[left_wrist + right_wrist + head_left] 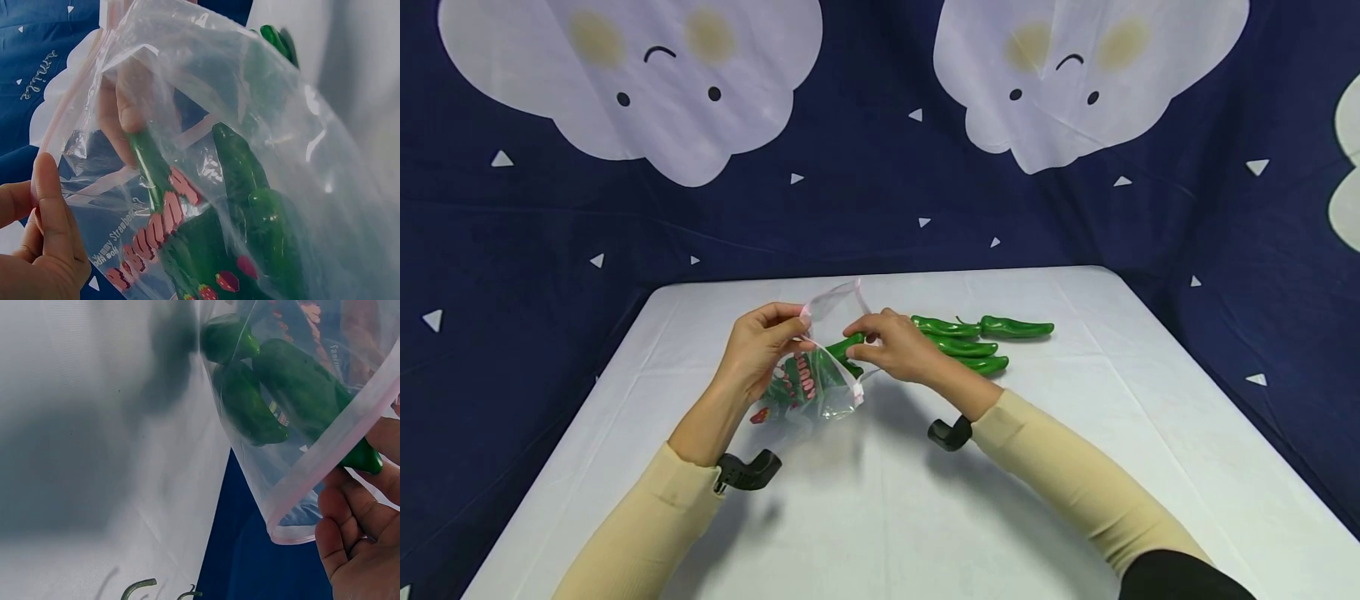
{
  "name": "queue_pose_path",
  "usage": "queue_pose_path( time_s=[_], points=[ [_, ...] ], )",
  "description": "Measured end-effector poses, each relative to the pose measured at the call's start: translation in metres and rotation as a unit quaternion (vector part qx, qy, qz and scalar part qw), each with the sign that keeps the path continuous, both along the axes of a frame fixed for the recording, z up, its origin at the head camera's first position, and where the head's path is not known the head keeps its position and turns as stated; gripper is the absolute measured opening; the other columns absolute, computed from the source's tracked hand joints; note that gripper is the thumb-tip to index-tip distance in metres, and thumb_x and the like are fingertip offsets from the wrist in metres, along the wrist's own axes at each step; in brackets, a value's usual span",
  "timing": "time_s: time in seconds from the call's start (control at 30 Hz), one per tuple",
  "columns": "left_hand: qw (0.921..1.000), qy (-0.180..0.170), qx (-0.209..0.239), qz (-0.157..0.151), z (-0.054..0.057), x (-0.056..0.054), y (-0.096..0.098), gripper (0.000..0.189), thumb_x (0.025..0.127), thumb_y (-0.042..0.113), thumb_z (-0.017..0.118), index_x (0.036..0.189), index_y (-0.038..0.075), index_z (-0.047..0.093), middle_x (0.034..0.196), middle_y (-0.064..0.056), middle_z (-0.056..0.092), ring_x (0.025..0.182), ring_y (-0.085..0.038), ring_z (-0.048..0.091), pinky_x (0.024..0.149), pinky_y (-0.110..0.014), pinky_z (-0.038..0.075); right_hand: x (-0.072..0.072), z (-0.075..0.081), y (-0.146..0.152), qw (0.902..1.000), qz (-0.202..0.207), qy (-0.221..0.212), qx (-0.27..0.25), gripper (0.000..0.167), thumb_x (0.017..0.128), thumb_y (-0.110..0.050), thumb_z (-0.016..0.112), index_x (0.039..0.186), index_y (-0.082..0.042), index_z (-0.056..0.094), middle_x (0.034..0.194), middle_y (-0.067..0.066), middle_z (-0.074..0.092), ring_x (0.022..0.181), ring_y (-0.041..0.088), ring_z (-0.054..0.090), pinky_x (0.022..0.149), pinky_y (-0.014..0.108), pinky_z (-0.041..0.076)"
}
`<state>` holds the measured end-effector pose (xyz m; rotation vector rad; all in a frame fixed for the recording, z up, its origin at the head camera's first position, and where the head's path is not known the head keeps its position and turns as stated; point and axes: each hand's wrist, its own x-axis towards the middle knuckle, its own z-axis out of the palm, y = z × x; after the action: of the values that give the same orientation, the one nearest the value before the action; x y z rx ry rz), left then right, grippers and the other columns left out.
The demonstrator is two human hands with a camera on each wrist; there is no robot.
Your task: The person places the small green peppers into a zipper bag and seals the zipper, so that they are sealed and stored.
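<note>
We saw the held green pepper (842, 347) at the bag's mouth, mostly inside; its long axis ran diag., upper end up & R to the R hand (898, 346), lower end down & L into the bag (835, 398). R thumb & fingers pinched that upper end, which poked just past the rim (312, 474) in the R wrist view. The bag's mouth faced R, body sloping down-L, held up over the table (1000, 500). L hand (767, 342) pinched the rim's near-L edge btwn thumb & fingers.

Materials: we noted a smooth, glossy pepper, tapered; thin clear plastic bag, creased w/ bright glints, pinkish zip-type rim, red lettering (156, 231) & strawberry prints (227, 281). At least 2 more peppers in the bag (250, 406), short & plump-looking thru the film.

Around: we counted at least 4 loose peppers (966, 347) on the white cloth just R of & behind the R hand, lying approx. L–R; that hand hid some L ends. Bag film & print partly veiled the peppers inside. Both arms wore beige sleeves (1052, 467) w/ black wrist mounts (748, 469). Bg: navy backdrop (865, 233) w/ white clouds (647, 108) & small triangles.
</note>
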<state>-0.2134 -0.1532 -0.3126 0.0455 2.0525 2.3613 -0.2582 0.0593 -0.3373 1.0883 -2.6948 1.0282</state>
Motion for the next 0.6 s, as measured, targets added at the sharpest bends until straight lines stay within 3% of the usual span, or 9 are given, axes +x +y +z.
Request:
queue_pose_path(
  time_s=[0.33, 0.6],
  points=[
    [1.0000, 0.001, 0.003, 0.002, -0.001, -0.001, 0.001, 0.022, 0.091, 0.006, 0.061, 0.109, -0.005, 0.056, 0.084, 0.003, 0.058, 0.068, -0.008, 0.060, 0.067, -0.019, 0.061, 0.000, 0.002, -0.009, 0.9995, 0.005, -0.004, 0.032, 0.030, 0.087, -0.028, 0.068, 0.114, -0.013, 0.067, 0.105, 0.001, 0.069, 0.094, 0.024, 0.058, 0.076, 0.029, 0.048],
    [0.9999, 0.001, 0.010, 0.000, -0.001, -0.001, 0.001, 0.015, 0.091, 0.004, 0.060, 0.105, -0.002, 0.058, 0.083, 0.003, 0.058, 0.069, -0.008, 0.059, 0.067, -0.019, 0.061, 0.000, 0.005, -0.016, 0.9983, 0.001, 0.015, 0.057, 0.031, 0.088, -0.028, 0.068, 0.115, -0.013, 0.066, 0.108, 0.000, 0.069, 0.095, 0.025, 0.058, 0.074, 0.029, 0.048]
  ],
)
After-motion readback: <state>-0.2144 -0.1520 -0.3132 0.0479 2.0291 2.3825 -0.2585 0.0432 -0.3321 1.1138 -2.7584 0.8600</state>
